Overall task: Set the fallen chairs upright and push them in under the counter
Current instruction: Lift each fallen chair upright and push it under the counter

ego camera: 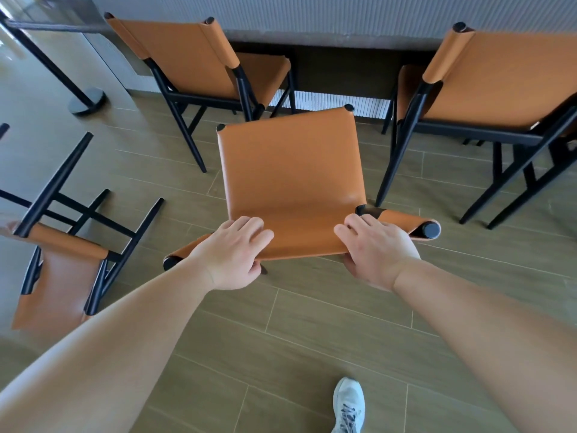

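My left hand [232, 253] and right hand [376, 251] each keep a curled grip on the backrest top of the middle chair [290, 182], which stands between two upright chairs [199, 60] at the tabletop [312, 39], another chair [62, 264] lying toppled to my left.

Your orange chair [290, 179] stands upright facing the desk [327, 39]; another chair [62, 267] lies toppled at your left.
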A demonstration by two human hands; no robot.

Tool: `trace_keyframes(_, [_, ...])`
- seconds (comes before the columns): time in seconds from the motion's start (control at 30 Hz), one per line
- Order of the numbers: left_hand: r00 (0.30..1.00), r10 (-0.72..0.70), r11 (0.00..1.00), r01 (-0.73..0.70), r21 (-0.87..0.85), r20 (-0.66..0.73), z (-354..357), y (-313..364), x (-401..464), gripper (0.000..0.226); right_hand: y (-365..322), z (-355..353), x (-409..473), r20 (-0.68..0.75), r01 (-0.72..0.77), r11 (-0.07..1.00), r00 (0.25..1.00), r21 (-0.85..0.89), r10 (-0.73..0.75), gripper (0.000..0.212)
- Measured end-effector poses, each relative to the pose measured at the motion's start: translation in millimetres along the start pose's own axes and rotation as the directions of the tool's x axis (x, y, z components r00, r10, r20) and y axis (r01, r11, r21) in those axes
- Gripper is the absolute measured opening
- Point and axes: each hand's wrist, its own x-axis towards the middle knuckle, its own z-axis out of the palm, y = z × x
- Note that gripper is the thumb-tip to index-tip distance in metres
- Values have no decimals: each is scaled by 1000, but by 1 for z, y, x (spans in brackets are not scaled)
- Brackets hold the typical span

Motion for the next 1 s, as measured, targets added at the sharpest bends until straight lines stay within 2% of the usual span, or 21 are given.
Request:
trace_keyframes(0.2, [1000, -14, 999, 14, -33, 14, -6, -32, 30, 63, 18, -15, 41, -1, 12, 999, 1000, 35, -12, 44])
trace_keyframes(0.37, [991, -33, 999, 37, -28, 128, -5, -56, 48, 81, 28, -21, 65, -24, 28, 998, 999, 61, -27, 58])
trace_keyframes(1.0, [991, 21, 999, -15, -50, 134, -6, -130, 114, 89, 61, -42, 148, -24, -39, 997, 999, 63, 41, 74])
